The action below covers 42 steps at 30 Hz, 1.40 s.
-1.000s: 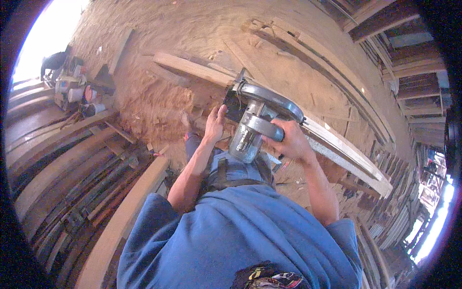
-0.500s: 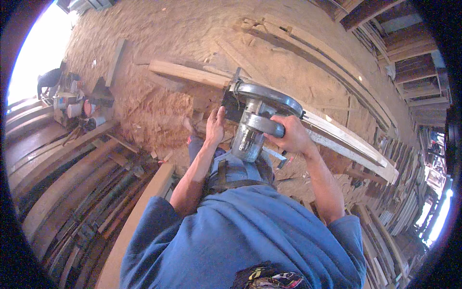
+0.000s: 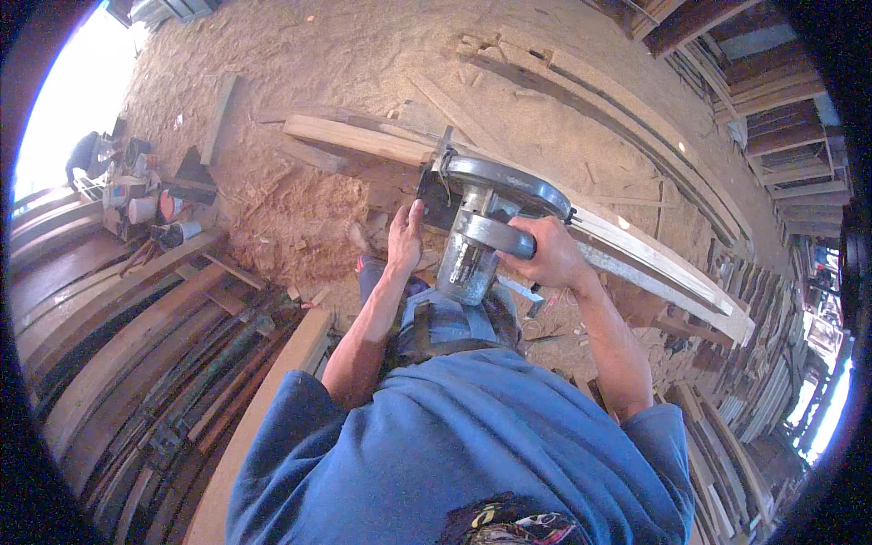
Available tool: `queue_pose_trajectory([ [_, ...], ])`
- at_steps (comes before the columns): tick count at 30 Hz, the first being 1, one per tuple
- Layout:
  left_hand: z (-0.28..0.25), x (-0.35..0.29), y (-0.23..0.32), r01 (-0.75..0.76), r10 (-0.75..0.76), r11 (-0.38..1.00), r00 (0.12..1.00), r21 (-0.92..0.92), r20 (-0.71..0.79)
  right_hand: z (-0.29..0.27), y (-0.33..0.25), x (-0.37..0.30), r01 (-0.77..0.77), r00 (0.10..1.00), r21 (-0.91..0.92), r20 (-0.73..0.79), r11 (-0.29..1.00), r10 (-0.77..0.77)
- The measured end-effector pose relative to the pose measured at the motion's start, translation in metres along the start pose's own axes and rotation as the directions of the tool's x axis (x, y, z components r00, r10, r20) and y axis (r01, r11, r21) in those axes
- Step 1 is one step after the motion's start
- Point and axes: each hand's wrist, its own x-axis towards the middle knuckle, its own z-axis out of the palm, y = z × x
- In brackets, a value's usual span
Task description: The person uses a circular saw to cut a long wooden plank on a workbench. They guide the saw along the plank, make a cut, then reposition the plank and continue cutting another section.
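Observation:
A grey metal circular saw (image 3: 509,186) with a round blade guard and a worn motor housing rests over a long pale timber beam (image 3: 359,139). My right hand (image 3: 548,254) is closed around its rear handle. At the left edge of the saw's dark base plate (image 3: 438,202) is my left hand (image 3: 405,238), its fingers stretched forward and the tips at or against the plate. Whether they press on it, I cannot tell. The beam passes under the saw and runs on to the right as pale lengths (image 3: 668,259). The saw's blade is hidden from view.
Sawdust and wood scraps cover the ground. Long timbers (image 3: 590,82) lie beyond the saw. Stacked curved boards (image 3: 136,363) fill the lower left, with a pale plank (image 3: 263,422) beside my left arm. Paint tubs (image 3: 143,209) stand at the left. Timber racks (image 3: 781,136) line the right.
My hands and the saw stay in nearly the same place. The ground and offcuts beyond the beam look sharper now. A dark shape at the far left has shifted slightly.

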Motion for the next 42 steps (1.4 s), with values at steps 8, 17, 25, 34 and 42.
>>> queue_pose_trajectory([
  [8,-0.001,0.005,-0.009,0.003,-0.003,1.0,1.0,0.026,0.002,0.004,0.003,0.0,0.113,0.991,0.006,-0.07,0.994,-0.112],
  [17,-0.002,-0.001,0.005,0.044,-0.043,0.999,0.999,-0.022,0.027,0.006,0.009,0.0,0.1,0.994,-0.004,-0.04,0.995,-0.1],
  [25,-0.002,-0.001,0.006,0.09,-0.088,0.994,0.995,-0.055,0.04,0.007,0.008,-0.001,0.114,0.992,-0.006,-0.061,0.993,-0.114],
  [34,-0.001,0.001,-0.009,-0.087,0.084,0.991,0.996,-0.099,-0.032,0.009,0.014,0.0,0.128,0.991,-0.063,-0.03,0.99,-0.13],
  [42,-0.005,0.006,-0.011,0.192,-0.19,0.97,0.981,-0.149,0.025,0.014,0.016,-0.004,0.097,0.992,-0.028,-0.077,0.995,-0.099],
])
